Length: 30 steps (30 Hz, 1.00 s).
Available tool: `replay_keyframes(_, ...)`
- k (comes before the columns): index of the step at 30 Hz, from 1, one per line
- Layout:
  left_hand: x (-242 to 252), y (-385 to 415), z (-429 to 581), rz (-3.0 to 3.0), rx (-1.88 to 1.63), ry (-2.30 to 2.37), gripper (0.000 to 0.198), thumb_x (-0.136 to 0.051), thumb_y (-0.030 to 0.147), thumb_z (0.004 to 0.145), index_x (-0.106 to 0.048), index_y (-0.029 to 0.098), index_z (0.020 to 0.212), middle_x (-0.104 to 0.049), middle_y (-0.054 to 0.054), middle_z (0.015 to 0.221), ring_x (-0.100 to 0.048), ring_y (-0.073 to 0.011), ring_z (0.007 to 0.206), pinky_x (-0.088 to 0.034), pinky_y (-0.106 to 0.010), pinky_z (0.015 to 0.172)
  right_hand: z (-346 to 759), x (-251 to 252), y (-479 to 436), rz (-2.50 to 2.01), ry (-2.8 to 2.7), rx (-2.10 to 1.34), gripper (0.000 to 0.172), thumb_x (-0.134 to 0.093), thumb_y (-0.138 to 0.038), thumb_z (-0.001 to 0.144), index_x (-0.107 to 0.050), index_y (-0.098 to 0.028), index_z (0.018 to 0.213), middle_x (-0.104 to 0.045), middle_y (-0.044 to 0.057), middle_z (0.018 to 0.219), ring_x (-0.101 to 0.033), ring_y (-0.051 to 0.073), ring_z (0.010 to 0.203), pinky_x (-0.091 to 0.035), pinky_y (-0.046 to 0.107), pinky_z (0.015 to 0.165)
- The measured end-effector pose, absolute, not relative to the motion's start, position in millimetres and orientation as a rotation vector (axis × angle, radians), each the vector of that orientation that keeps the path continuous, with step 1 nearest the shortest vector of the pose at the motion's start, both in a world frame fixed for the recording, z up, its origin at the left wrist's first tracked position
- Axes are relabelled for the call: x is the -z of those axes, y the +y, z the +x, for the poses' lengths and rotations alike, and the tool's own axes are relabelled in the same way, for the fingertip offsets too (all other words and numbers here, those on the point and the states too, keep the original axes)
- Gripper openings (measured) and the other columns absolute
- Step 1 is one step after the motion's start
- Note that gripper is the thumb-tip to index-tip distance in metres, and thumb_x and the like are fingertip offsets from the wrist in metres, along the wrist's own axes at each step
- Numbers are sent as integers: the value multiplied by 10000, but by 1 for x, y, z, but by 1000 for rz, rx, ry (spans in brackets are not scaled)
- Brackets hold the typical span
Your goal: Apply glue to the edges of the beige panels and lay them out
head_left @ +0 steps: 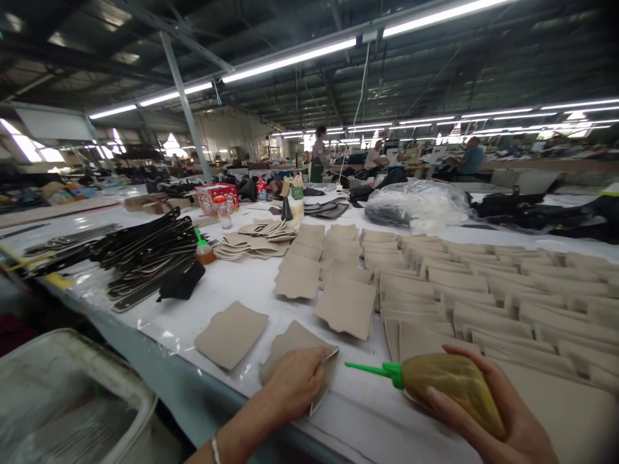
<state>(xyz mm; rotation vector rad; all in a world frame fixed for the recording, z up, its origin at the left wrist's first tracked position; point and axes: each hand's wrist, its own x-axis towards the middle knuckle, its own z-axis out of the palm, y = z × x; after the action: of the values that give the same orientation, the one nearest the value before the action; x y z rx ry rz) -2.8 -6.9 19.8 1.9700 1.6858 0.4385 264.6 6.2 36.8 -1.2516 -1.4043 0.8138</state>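
My left hand is closed on a beige leather panel at the table's front edge, pinching its right side, where an edge is lifted toward me. In my right hand lies a squeeze glue bottle, soft and filled with yellowish liquid, held on its side. Its long green nozzle points left, a short gap away from the lifted edge. Another beige panel rests flat to the left. Beyond my hands, a beige panel overlaps others in a row.
Rows of folded beige pieces cover the table's right side. Black straps are heaped at left, beside a second green-tipped bottle. A white bin stands below the front edge. Clear plastic wrap and a red box sit farther back.
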Motion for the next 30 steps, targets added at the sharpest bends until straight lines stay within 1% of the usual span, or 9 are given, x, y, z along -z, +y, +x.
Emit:
replay_keyframes(2,-18,-6,-3,1972,-432,1689,491,-347,177,863,-583,254,1287,-658,-13,1240,-604,-218,1124,-416,-319,1018,254,-43,3,-1307,-1465,-811,643,-739,-603,690,-539,-254,1191,-678,30,977,-681,226,827,-559,201,721)
replay_keyframes(5,-18,-7,-4,1978,-441,1686,487,-341,179,865,-583,249,1282,-659,-19,1236,-605,-222,1118,-413,-331,1019,240,-46,0,-1343,-1525,-745,625,-695,-627,711,-527,-265,1193,-628,22,1066,-639,243,920,-514,273,817)
replay_keyframes(9,-19,-7,-4,1980,-449,1686,488,-339,182,860,-585,240,1278,-660,-26,1234,-609,-227,1108,-424,-344,1010,231,-41,3,-1279,-1657,-650,548,-683,-577,757,-526,-265,1180,-597,20,1088,-607,243,939,-476,307,822)
replay_keyframes(13,-20,-7,-5,1977,-449,1691,489,-346,186,853,-591,228,1274,-669,-32,1216,-611,-229,1102,-435,-342,1000,228,-34,12,-1156,-1788,-524,478,-678,-514,803,-523,-265,1181,-597,21,1082,-609,233,902,-486,300,809)
replay_keyframes(17,-18,-7,-4,1974,-449,1683,485,-346,185,854,-595,247,1265,-665,-28,1222,-612,-234,1102,-433,-345,996,227,-31,17,-1051,-1913,-392,419,-659,-453,846,-510,-279,1197,-587,24,1094,-605,227,905,-488,296,815)
replay_keyframes(22,-17,-7,-2,1976,-442,1705,459,-361,181,860,-598,235,1249,-671,-42,1203,-610,-244,1107,-429,-355,993,224,-31,15,-931,-1995,-338,373,-632,-391,881,-493,-296,1213,-572,32,1101,-601,226,917,-486,291,792)
replay_keyframes(25,-18,-8,-1,1987,-432,1720,441,-385,185,855,-597,223,1240,-678,-56,1182,-613,-254,1100,-436,-360,977,225,-31,14,-952,-1993,-342,364,-630,-406,883,-498,-285,1201,-577,39,1088,-606,232,912,-492,297,785)
replay_keyframes(30,-20,-9,0,1995,-427,1714,421,-391,190,852,-600,225,1215,-681,-57,1171,-610,-250,1102,-431,-354,980,228,-30,16,-1038,-1959,-348,399,-635,-461,873,-491,-273,1194,-577,45,1083,-599,238,893,-497,323,789)
